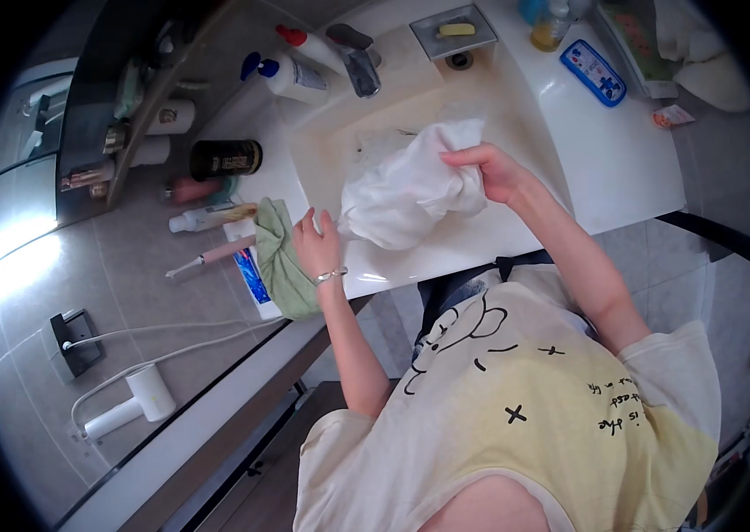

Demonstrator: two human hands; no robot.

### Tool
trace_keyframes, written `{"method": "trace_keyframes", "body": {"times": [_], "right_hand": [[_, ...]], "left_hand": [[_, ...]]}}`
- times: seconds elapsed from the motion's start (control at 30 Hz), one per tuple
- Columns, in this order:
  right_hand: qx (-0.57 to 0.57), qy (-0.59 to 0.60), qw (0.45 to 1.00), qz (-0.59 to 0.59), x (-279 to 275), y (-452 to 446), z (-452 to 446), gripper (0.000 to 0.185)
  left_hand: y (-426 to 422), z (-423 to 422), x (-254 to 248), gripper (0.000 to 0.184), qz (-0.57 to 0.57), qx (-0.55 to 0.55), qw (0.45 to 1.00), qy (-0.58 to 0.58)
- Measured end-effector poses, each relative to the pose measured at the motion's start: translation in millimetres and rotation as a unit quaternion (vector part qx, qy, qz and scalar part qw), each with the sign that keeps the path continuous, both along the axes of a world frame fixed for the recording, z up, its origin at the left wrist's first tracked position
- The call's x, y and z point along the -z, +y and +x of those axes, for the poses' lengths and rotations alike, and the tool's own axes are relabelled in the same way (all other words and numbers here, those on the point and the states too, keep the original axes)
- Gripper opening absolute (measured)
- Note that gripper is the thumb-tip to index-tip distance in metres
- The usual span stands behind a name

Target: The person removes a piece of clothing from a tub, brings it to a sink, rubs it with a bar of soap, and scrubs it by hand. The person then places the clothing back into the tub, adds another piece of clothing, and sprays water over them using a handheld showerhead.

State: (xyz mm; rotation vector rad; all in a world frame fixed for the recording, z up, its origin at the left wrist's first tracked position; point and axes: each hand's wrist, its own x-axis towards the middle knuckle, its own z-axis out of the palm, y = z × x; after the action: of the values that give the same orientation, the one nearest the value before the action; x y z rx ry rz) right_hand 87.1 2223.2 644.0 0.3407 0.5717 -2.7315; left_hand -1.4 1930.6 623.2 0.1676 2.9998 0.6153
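Observation:
A bunched white cloth (pixel 410 191) is held up over the front of the sink basin (pixel 535 133). My right hand (pixel 499 173) grips its upper right side, thumb and fingers closed on the fabric. My left hand (pixel 316 244), with a bracelet on the wrist, is at the cloth's left side, its fingers partly spread and holding nothing. Right beside that hand a green cloth (pixel 282 266) hangs over the counter's left edge; whether the hand touches it I cannot tell. Part of the basin is hidden behind the white cloth.
A faucet (pixel 362 75), a pump bottle (pixel 295 82) and a soap dish (pixel 455 34) stand behind the basin. A black can (pixel 226 158), an electric toothbrush (pixel 211 255) and a toothpaste box (pixel 251 277) are at left. A blue case (pixel 593 73) lies right. A hair dryer (pixel 136 403) is lower left.

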Motion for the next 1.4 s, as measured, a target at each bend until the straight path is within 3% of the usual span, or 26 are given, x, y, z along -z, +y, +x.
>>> {"method": "trace_keyframes", "body": {"times": [0.07,0.17,0.27,0.33,0.4,0.5,0.57,0.63,0.67,0.77,0.87,0.9,1.0,1.1,1.2,1.4], "right_hand": [[0.002,-0.009,1.0,0.0,0.3,0.0,-0.3,0.043],[0.008,-0.041,0.996,0.076,-4.8,0.3,-1.0,0.05],[-0.009,0.004,0.98,0.201,-12.5,-1.0,-7.5,0.058],[-0.057,0.077,0.95,0.298,-25.7,-1.7,-17.4,0.055],[-0.119,0.131,0.911,0.372,-50.1,-0.4,-31.0,0.055],[-0.219,0.155,0.85,0.454,-108.0,10.8,-54.1,0.058],[-0.269,0.129,0.814,0.498,-139.7,17.8,-62.3,0.057],[-0.282,0.178,0.846,0.415,-129.9,21.6,-68.4,0.054],[-0.287,0.183,0.855,0.39,-114.0,22.7,-71.7,0.053],[-0.299,0.201,0.856,0.37,-77.9,24.9,-71.3,0.048],[-0.302,0.197,0.848,0.389,-63.8,45.4,-70.8,0.048],[-0.301,0.192,0.845,0.399,-62.0,51.5,-70.9,0.049],[-0.399,0.277,0.712,0.507,-57.8,56.3,-69.0,0.047],[-0.391,0.282,0.704,0.522,-46.0,48.8,-62.2,0.046],[-0.249,0.28,0.818,0.437,-17.9,51.8,-52.8,0.045],[-0.145,0.15,0.874,0.439,-19.0,32.2,-53.8,0.046]], "left_hand": [[2.7,-4.4,6.8,0.038,-0.018,0.088,0.995,0.042],[29.2,3.7,-9.8,0.038,0.258,0.034,0.962,-0.088],[63.2,-1.8,-57.6,0.04,0.255,0.162,0.953,-0.023],[90.0,-16.5,-82.1,0.052,0.244,0.314,0.915,0.064],[114.8,-40.5,-103.1,0.081,0.258,0.46,0.848,0.054],[142.7,-54.8,-142.2,0.11,0.388,0.461,0.739,-0.3],[152.0,-68.5,-141.9,0.119,0.349,0.479,0.747,-0.302],[155.6,-79.4,-146.4,0.119,0.273,0.515,0.749,-0.317],[155.1,-75.4,-141.2,0.099,0.278,0.508,0.768,-0.275],[156.8,-78.4,-142.8,0.072,0.04,0.498,0.793,-0.35],[150.7,-78.9,-129.3,0.048,-0.082,0.465,0.814,-0.337],[147.9,-78.0,-126.1,0.047,-0.038,0.444,0.824,-0.35],[138.6,-68.7,-118.2,0.043,0.108,0.385,0.827,-0.397],[127.1,-57.6,-99.3,0.041,0.238,0.321,0.796,-0.455],[114.4,-56.3,-75.4,0.042,0.291,0.244,0.787,-0.486],[112.3,-37.2,-53.6,0.048,0.454,0.123,0.743,-0.477]]}}
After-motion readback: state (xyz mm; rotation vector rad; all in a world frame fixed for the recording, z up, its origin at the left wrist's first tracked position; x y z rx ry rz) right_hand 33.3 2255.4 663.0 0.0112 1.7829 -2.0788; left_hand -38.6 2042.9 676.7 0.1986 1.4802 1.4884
